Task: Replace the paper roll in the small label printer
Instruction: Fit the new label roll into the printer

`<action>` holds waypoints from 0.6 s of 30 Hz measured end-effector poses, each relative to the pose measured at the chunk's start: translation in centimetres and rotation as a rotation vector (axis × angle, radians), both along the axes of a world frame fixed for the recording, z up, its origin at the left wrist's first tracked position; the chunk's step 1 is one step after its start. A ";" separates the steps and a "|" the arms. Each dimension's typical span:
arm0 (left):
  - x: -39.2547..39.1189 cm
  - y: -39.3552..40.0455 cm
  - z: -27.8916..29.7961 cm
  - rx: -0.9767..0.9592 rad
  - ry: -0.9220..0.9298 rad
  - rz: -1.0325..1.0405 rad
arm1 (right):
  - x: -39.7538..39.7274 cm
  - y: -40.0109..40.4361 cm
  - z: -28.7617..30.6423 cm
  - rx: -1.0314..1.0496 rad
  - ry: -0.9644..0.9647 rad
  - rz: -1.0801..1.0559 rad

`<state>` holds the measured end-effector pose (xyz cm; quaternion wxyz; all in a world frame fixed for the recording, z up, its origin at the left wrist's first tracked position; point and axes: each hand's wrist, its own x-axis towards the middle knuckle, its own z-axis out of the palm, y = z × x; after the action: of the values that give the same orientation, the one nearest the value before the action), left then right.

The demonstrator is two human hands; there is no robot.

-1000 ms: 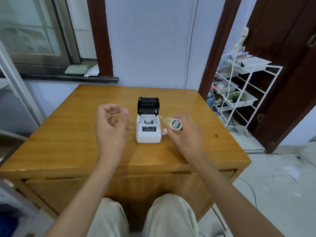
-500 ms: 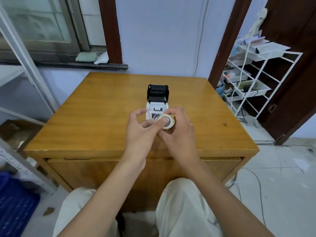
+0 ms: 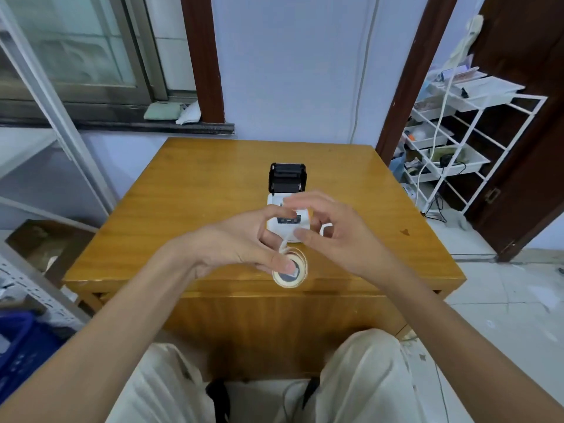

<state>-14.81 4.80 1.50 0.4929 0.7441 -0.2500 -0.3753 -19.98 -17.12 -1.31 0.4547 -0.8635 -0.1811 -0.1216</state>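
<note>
The left hand (image 3: 241,239) pinches the paper roll (image 3: 289,269) by its core, above the table's (image 3: 183,209) near edge, short of the open label printer (image 3: 288,206). The right hand's (image 3: 338,236) fingers (image 3: 300,233) appear to pinch the loose strip. The roll looks light and prone to unspooling; gripping its flat faces seems safest.

Printer (image 3: 288,222): white body, black lid raised, dark panel on front. Paper roll (image 3: 289,271): cream rim, grey core, pale strip trailing up. Tabletop (image 3: 189,203): glossy honey-orange wood grain. Wall pale lilac-blue; door frames dark brown. Wire rack (image 3: 476,123) white. Trousers off-white.
</note>
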 end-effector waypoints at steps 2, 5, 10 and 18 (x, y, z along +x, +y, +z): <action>0.3 0.0 -0.1 0.008 -0.007 -0.003 | 0.7 0.0 -0.2 0.084 -0.036 -0.025; 1.1 0.5 -0.7 -0.036 0.054 0.074 | 0.9 -0.7 -0.9 0.160 -0.067 -0.101; 2.4 1.5 -2.7 -0.316 0.265 0.298 | -0.2 -2.2 -1.8 0.174 -0.036 -0.210; 1.8 -1.7 -3.9 -0.657 0.445 0.661 | -1.8 0.9 -3.5 -0.412 -0.409 -0.290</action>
<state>-12.99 3.14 -2.43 0.8342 0.4913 0.0047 -0.2503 -21.80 -16.22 -4.83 0.2026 -0.9119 -0.1644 -0.3168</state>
